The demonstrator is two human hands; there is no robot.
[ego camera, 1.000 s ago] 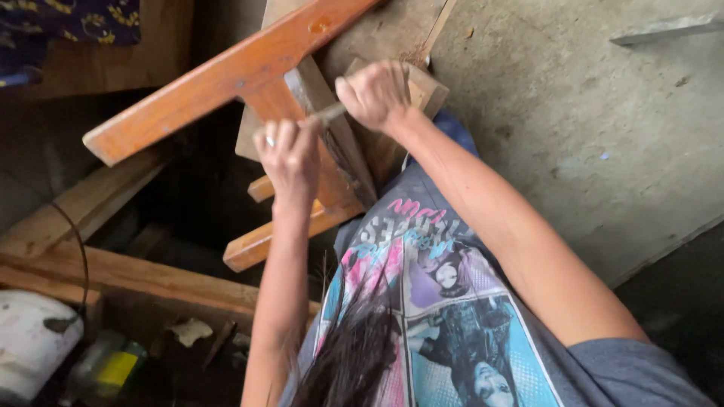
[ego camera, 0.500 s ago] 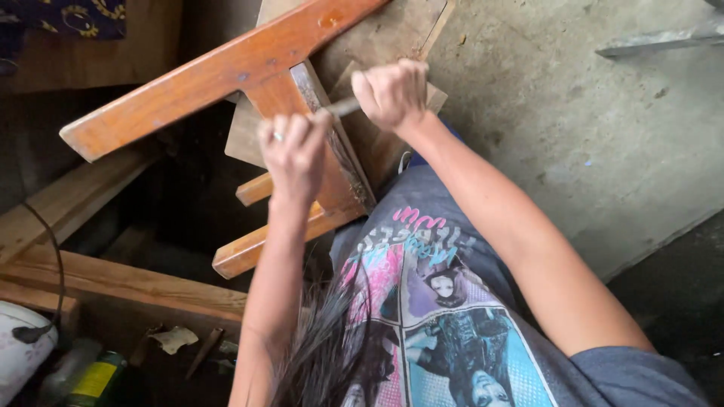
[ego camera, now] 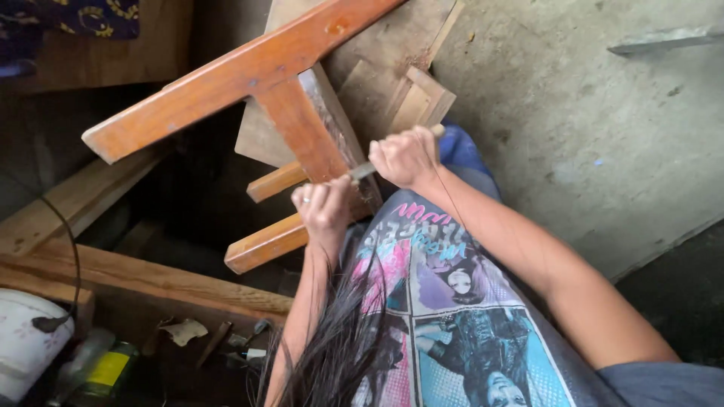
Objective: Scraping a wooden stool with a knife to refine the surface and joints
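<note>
A brown varnished wooden frame [ego camera: 226, 83], like an overturned stool with legs and rungs, lies tilted across my lap. My left hand [ego camera: 324, 207] wraps around one upright piece of it, a ring on one finger. My right hand [ego camera: 406, 154] is closed on the handle of a small metal-bladed tool [ego camera: 363, 171], whose blade touches the rough side of that same upright, between my two hands. Most of the handle is hidden in my fist.
Bare wooden boards [ego camera: 392, 68] lie on the grey concrete floor [ego camera: 588, 136] behind the frame. Long planks [ego camera: 113, 271] run at the left. A white container [ego camera: 23, 347], a yellow-labelled bottle [ego camera: 105, 369] and small scraps sit at the lower left.
Both hands and the frame sit lower in view. My right hand with the tool has shifted a little along the upright; my left hand keeps its grip.
</note>
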